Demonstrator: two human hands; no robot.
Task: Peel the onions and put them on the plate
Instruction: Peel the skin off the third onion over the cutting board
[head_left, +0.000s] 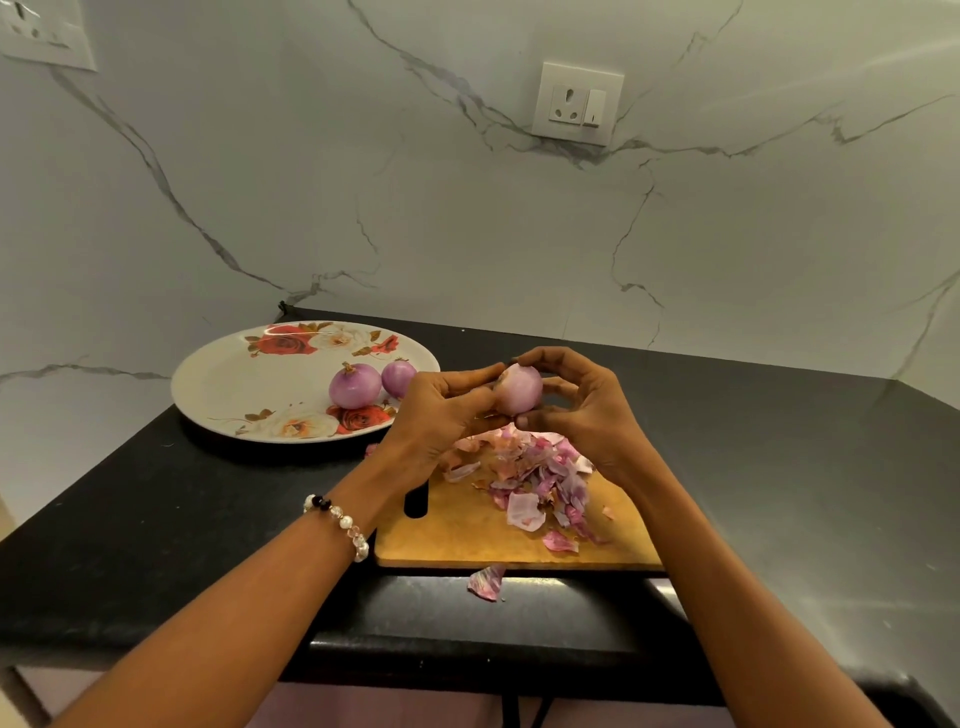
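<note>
Onion (519, 391) number three is held in the air between both hands, just above the heap of peels (535, 475), so I think the skin can fall there and not on the dark surface (156, 519). The right hand (582, 410) curls around the onion from the far side and from below, to keep it steady. The left hand (441, 410) pinches at its near end, probably to pull off a last piece of skin; the onion looks almost bare. Two peeled onions (355, 387) already lie on the flowered plate (234, 384), close together at its right side. One wooden cutting board (467, 530) carries the peels, and one loose peel (485, 582) lies on the surface just before the board.
</note>
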